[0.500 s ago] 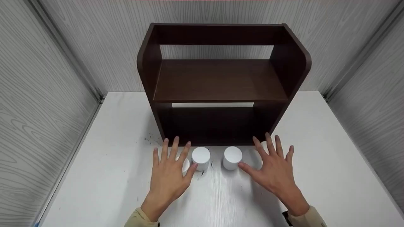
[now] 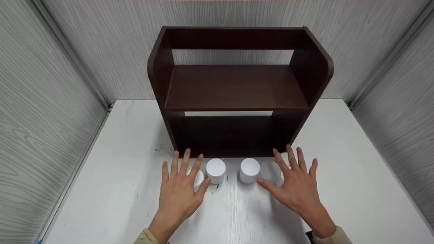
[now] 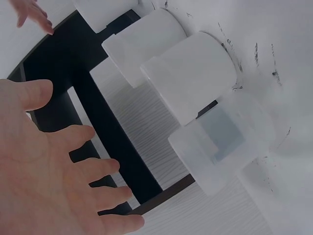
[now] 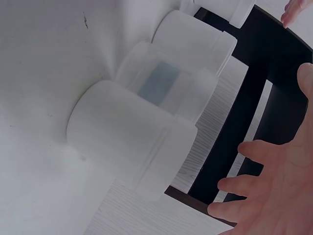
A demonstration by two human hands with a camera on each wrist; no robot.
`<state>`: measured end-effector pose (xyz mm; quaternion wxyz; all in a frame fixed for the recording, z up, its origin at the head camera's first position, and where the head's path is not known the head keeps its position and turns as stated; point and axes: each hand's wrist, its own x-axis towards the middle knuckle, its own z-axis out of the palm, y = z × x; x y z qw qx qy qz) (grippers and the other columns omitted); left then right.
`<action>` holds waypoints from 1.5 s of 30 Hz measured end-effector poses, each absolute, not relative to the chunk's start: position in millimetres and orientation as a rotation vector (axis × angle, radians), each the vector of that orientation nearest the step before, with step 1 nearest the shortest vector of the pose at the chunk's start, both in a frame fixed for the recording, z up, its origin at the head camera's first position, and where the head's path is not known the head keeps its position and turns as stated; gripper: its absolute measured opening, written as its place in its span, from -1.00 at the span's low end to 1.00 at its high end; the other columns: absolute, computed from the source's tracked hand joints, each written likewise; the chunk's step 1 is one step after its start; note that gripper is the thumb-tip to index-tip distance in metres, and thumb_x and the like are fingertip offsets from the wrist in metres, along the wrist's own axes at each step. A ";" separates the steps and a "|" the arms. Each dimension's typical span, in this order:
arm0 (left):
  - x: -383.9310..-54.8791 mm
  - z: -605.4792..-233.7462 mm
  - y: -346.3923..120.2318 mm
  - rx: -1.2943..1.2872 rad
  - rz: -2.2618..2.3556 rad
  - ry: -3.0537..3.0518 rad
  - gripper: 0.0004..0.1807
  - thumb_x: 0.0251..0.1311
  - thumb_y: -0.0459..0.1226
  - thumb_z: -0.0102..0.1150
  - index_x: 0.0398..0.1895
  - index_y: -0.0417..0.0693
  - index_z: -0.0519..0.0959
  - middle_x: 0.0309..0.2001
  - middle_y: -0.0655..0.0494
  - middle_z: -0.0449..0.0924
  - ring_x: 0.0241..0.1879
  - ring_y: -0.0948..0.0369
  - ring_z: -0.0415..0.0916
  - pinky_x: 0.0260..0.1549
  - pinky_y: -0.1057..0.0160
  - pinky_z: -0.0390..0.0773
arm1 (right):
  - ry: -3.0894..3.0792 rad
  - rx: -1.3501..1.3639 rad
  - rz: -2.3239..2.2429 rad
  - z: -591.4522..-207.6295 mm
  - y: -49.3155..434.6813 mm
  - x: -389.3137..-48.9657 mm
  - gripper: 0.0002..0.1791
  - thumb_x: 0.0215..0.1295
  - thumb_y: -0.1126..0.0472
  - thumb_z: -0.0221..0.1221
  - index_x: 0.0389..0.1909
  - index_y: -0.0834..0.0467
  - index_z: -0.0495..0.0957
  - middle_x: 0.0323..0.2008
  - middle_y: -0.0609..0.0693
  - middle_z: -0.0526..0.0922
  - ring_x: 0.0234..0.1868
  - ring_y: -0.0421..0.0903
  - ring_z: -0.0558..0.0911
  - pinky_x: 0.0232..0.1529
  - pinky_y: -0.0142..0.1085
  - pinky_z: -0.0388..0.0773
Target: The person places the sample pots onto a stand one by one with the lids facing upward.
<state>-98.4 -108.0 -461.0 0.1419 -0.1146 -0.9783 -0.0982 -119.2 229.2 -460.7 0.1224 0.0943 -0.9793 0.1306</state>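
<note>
My left hand (image 2: pixel 181 195) is held palm down with its fingers spread, above the left end of a row of white lidded jars. Partly under those fingers is one white jar (image 2: pixel 198 179); another white jar (image 2: pixel 216 170) stands just right of the thumb. My right hand (image 2: pixel 295 188), also spread wide, hovers over the row's right end, its thumb near a white jar (image 2: pixel 250 170). A translucent jar (image 2: pixel 270 172) shows beside that thumb. In the right wrist view, a large white jar (image 4: pixel 122 137) stands outermost. Neither hand holds anything.
Behind the jars stands a dark brown two-tier shelf (image 2: pixel 237 86), its lower front edge close to them. The white tabletop (image 2: pixel 112 162) bears small dark marks left of the shelf. Grey wood-grain walls (image 2: pixel 51 118) enclose the table at the back and sides.
Both hands have drawn back slightly towards the person, the left also a little to the left. The jars and shelf stay in place.
</note>
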 end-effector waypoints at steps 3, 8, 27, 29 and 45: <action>-95.2 -458.9 -109.8 -0.321 -0.295 -2.824 -0.23 0.49 0.28 -0.03 0.63 0.17 0.32 0.64 -0.15 0.10 0.62 -0.25 -0.09 0.53 -0.40 -0.08 | -2.835 0.280 0.393 -459.9 232.4 -114.5 0.14 0.16 -0.64 0.18 0.65 -0.08 0.25 0.62 0.26 0.14 0.64 0.33 -0.01 0.46 0.55 -0.28; -90.6 -457.4 -117.5 -0.293 -0.316 -2.829 -0.23 0.49 0.27 -0.01 0.64 0.18 0.31 0.65 -0.13 0.09 0.62 -0.23 -0.10 0.52 -0.40 -0.08 | -2.803 0.282 0.401 -458.5 238.3 -106.9 0.14 0.14 -0.62 0.23 0.64 -0.06 0.27 0.61 0.25 0.16 0.63 0.32 0.04 0.47 0.52 -0.25; -77.4 -448.9 -156.1 -0.107 -0.406 -2.867 -0.21 0.48 0.20 0.08 0.66 0.10 0.26 0.65 -0.18 0.06 0.62 -0.26 -0.14 0.51 -0.42 -0.12 | -2.739 0.274 0.441 -454.8 272.2 -78.1 0.13 0.14 -0.47 0.36 0.66 -0.07 0.22 0.61 0.23 0.18 0.61 0.29 0.09 0.50 0.48 -0.25; -76.5 -448.2 -161.3 -0.086 -0.425 -2.862 -0.20 0.49 0.19 0.08 0.66 0.08 0.25 0.65 -0.18 0.04 0.62 -0.26 -0.14 0.51 -0.43 -0.11 | -2.734 0.265 0.454 -455.6 276.2 -76.2 0.13 0.14 -0.45 0.38 0.66 -0.06 0.23 0.61 0.24 0.19 0.61 0.28 0.10 0.51 0.47 -0.25; -81.3 -438.6 -184.4 0.016 -0.756 -2.747 -0.18 0.56 0.10 0.08 0.70 -0.05 0.12 0.66 -0.23 0.00 0.60 -0.29 -0.07 0.48 -0.41 0.08 | -2.657 0.200 0.645 -471.3 301.1 -69.2 0.17 0.00 -0.28 0.57 0.60 0.08 0.32 0.52 0.26 0.33 0.52 0.31 0.26 0.49 0.45 -0.04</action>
